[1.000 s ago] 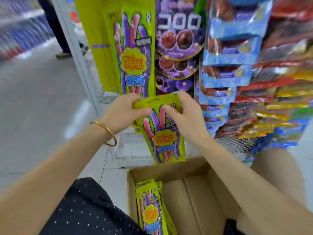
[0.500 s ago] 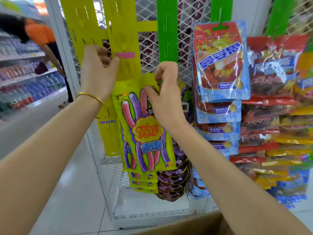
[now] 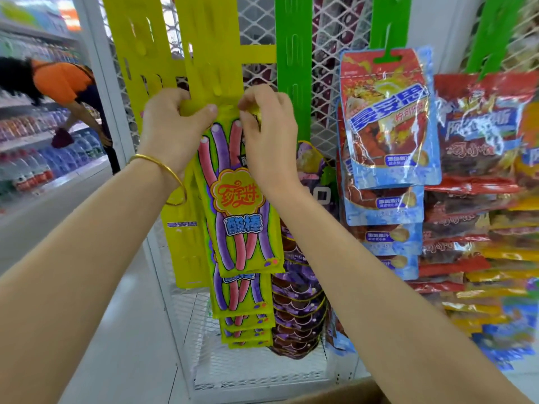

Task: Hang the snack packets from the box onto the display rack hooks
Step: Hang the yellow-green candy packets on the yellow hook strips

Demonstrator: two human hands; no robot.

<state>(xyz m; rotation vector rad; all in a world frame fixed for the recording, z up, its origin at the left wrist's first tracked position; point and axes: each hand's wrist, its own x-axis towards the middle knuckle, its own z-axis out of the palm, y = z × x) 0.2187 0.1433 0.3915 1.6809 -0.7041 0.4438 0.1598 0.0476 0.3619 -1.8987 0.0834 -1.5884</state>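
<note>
Left hand (image 3: 172,132) and right hand (image 3: 269,138) pinch the top of a yellow-green foil snack packet (image 3: 242,228) against a yellow plastic hanging strip (image 3: 210,48).
Far left, a person in an orange top (image 3: 61,80) bends at bottle shelves (image 3: 29,170). The held packet overlaps identical packets (image 3: 245,325) hanging below. Purple pouches (image 3: 294,313), then red-and-blue pouches (image 3: 388,121), hang to the right. A brown cardboard box rim (image 3: 344,395) shows at the bottom edge, its contents hidden.

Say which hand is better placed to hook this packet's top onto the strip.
Probably the left hand: its thumb lies across the top of the yellow packet, just under the yellow strip. The right hand pinches only its corner.
</note>
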